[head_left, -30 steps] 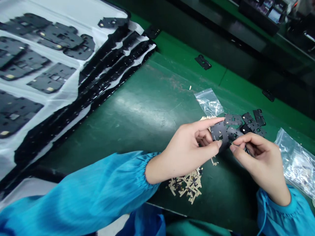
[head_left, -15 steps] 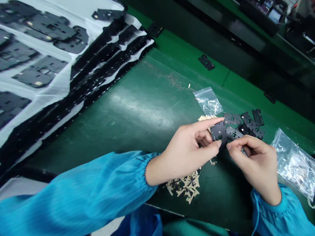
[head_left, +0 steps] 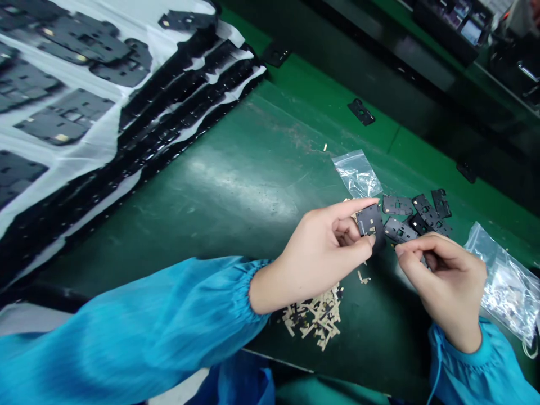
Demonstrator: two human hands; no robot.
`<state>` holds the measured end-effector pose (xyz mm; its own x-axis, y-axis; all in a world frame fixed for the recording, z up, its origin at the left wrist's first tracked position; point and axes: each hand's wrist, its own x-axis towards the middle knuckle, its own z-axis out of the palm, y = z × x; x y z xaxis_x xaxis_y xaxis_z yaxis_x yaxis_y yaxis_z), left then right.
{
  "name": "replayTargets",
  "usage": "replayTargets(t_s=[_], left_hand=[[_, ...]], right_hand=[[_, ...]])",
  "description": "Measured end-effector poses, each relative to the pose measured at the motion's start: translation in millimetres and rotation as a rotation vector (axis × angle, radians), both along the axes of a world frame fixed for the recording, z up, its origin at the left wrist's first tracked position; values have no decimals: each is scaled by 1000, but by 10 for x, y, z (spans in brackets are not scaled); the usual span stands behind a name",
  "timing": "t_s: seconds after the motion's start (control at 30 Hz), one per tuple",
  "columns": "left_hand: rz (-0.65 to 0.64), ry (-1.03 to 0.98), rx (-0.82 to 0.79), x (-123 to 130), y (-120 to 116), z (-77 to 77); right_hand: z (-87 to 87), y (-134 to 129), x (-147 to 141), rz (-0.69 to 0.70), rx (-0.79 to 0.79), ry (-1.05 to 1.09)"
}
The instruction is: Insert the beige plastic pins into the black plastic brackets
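Observation:
My left hand [head_left: 327,247] grips a thin black plastic plate [head_left: 369,220] by its edges, index finger along the top and thumb below. The plate has small cut-outs and light spots. To its right, my right hand [head_left: 442,273] is pinched, thumb against index finger, apart from the plate. A tiny yellowish speck shows at those fingertips, too small to name. Just beyond both hands lie several similar black plates [head_left: 397,205], some overlapping. A heap of small tan strips [head_left: 316,318] lies below my left wrist, with more tan bits partly hidden behind that hand.
A small clear zip bag [head_left: 358,173] lies beyond my left hand, and a larger clear bag [head_left: 508,281] is at the right. At the left rises a stack of black trays [head_left: 169,129] with white sheets and black plates on top. Loose black pieces [head_left: 361,112] lie along the green table's [head_left: 211,197] far side.
My right hand has drawn back to the right, away from the plate. My left hand has shifted slightly left, with the plate still in it.

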<state>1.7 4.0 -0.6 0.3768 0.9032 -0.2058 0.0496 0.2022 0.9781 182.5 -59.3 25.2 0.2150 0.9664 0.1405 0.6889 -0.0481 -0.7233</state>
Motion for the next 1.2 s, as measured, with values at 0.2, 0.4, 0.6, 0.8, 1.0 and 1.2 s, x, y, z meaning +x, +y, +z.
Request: replayTargets(t_s=[0.2, 0.4, 0.6, 0.8, 1.0, 1.2], left_hand=[[18, -45, -25, 10, -29, 27], [14, -49, -14, 14, -34, 25], [6, -33, -4, 3, -41, 37], [11, -28, 2, 2, -35, 32], [6, -31, 4, -7, -42, 29], [2, -27, 11, -8, -41, 32]], right_hand=[[-22, 10, -27, 10, 20, -18], [-43, 3, -23, 9, -1, -5], [-49, 4, -25, -3, -31, 26], [-28, 25, -40, -13, -43, 61], [-45, 22, -32, -14, -46, 61], [-54, 32, -42, -26, -56, 53]])
